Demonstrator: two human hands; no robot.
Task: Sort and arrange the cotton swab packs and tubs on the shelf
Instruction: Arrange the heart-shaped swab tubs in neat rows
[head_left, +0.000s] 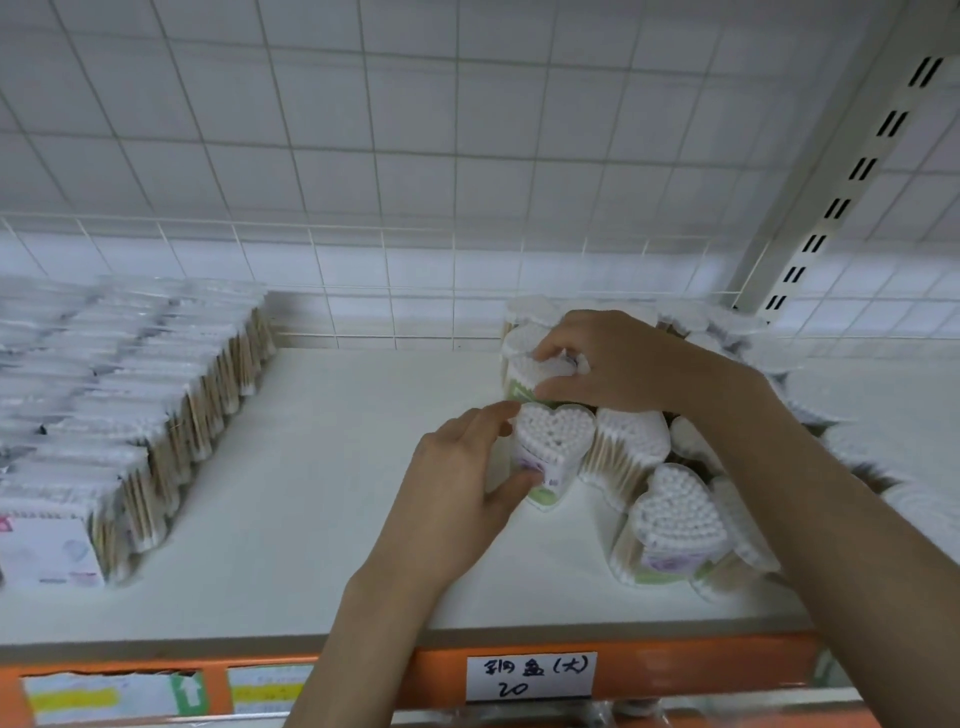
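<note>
Head view, sole camera: a white shelf (322, 519) with an orange front rail (675, 670) and a wire grid back (363, 156).

Left hand (462, 499): fingers and thumb curled round the side of a heart-shaped tub (553, 441) of cotton swabs, which stands upright on the shelf at the left front edge of the tub cluster. Grip confirmed.

Right hand (618, 364): reaches over the cluster and pinches the top of a rear tub (540, 371), directly behind the one the left hand holds. Grip confirmed.

Remaining tubs (675, 514): crowded on the right half of the shelf, touching one another, hearts pointing in mixed directions, several leaning. Those at far right are blurred; their order cannot be told.

Flat swab packs (130, 395): ranked in rows on the left half, standing on edge, well apart from the tubs. This section appears sorted.

Handwritten label (531, 675) on the rail, below the tubs.

Assessment: packs and tubs are already separated by type. Judged outstanding: squaring the tubs into rows; only the left column of the cluster is being aligned, so most of the tub work remains.
</note>
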